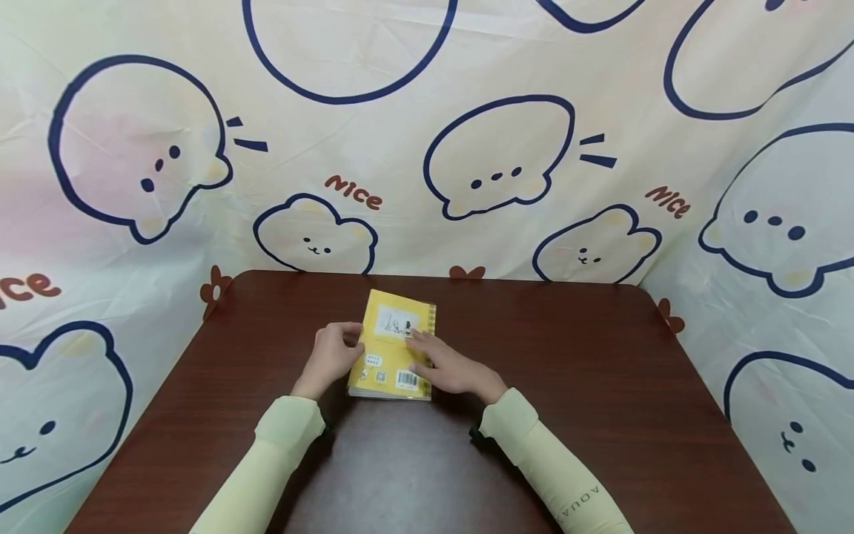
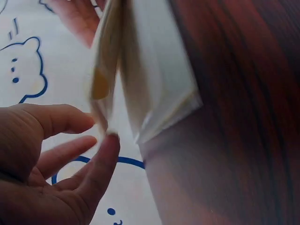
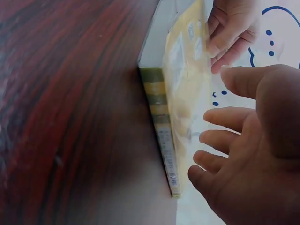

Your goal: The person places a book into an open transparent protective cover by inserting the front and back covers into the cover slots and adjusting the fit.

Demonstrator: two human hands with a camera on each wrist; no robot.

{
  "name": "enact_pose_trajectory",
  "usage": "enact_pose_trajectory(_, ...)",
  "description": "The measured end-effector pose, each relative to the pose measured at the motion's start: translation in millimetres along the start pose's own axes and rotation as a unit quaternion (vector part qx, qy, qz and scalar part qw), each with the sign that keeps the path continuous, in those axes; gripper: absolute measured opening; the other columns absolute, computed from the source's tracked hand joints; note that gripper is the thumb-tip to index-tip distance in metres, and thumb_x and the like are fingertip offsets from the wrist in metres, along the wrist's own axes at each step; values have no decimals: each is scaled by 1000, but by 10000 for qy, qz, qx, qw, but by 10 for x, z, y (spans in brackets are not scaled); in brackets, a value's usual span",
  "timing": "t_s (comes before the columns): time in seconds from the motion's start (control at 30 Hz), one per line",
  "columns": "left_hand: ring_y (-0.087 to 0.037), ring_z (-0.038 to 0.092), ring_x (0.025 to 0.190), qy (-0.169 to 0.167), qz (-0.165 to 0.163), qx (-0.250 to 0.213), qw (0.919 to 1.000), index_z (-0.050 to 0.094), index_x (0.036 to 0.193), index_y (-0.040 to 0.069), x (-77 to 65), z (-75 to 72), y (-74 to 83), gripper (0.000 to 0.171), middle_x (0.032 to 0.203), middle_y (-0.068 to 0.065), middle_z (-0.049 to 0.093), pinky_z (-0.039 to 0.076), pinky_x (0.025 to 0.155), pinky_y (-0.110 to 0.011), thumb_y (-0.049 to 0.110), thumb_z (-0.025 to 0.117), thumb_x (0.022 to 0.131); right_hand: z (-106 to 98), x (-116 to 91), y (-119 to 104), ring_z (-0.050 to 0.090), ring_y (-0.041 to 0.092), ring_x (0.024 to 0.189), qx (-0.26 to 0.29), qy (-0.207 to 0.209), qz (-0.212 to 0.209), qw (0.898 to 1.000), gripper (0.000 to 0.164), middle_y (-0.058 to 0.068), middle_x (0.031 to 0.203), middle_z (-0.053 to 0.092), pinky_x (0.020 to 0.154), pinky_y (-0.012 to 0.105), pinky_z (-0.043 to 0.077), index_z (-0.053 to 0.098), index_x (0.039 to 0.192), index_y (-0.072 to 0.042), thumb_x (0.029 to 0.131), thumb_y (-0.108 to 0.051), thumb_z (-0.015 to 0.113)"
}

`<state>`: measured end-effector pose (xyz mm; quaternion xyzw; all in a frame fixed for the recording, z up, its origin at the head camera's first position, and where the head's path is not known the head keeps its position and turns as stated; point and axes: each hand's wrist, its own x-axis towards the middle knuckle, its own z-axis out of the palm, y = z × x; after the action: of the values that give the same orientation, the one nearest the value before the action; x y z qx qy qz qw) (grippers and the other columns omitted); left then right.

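Note:
A thick yellow book [image 1: 383, 348] lies on the table, its back cover with a picture panel and a barcode facing up. At the book's left edge, my left hand [image 1: 332, 360] pinches the cover between thumb and index finger. In the left wrist view the cover [image 2: 104, 61] is lifted apart from the white page block [image 2: 161, 70]. My right hand [image 1: 455, 367] is over the right part of the cover, fingers spread and relaxed. The right wrist view shows the striped spine [image 3: 158, 105] on the tabletop, with the right fingertips close over the cover.
The dark brown wooden table [image 1: 587, 415] extends on all sides of the book. Behind it and along the sides hangs a pale cloth [image 1: 394, 148] printed with cartoon bears. Light yellow sleeves [image 1: 554, 467] cover both forearms.

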<state>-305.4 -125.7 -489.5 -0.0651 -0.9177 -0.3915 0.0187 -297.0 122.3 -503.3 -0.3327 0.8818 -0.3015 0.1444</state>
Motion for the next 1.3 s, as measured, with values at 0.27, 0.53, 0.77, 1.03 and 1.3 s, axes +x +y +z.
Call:
enact_pose_trajectory(0.27,-35,28,144,-911,1148,1856,9716,55,133,-1,31,162,8,48,153,-18,34,30,113,-48,-6,59,86,60,43,41,1,30,150,-344,-112,286,9989,62,11,162,6,120,49,13,21,154,-8,102,-35,43)
enact_pose_trajectory(0.53,-38,14,147,-1628,1285,2248,9521,33,147,-3,-15,320,21,59,157,-24,20,17,119,-48,34,42,102,97,105,-13,-1,27,150,-350,-229,701,9967,72,12,162,1,120,46,14,14,154,-4,101,-42,43)
enact_pose_trajectory(0.77,-41,3,147,-1955,1103,1961,9545,22,150,-4,-20,351,41,70,158,-26,6,10,119,-53,43,40,101,102,140,-72,-5,28,150,-523,-387,1034,9925,77,13,162,-4,120,46,11,9,154,-3,100,-48,41)
enact_pose_trajectory(1.03,-44,1,147,-2227,1139,1913,9491,20,150,-5,-45,370,119,75,158,-28,3,11,118,-54,40,50,98,87,117,-80,-5,30,150,-858,-426,1125,9890,82,17,161,-5,120,45,10,9,153,2,99,-48,45)
enact_pose_trajectory(1.3,-42,1,147,-2285,1166,1865,9484,20,151,-2,-93,483,272,75,158,-26,2,12,119,-52,41,51,98,38,-54,-19,-3,29,150,-1007,-399,1261,9861,86,17,161,-3,120,45,13,9,153,0,95,-47,53)
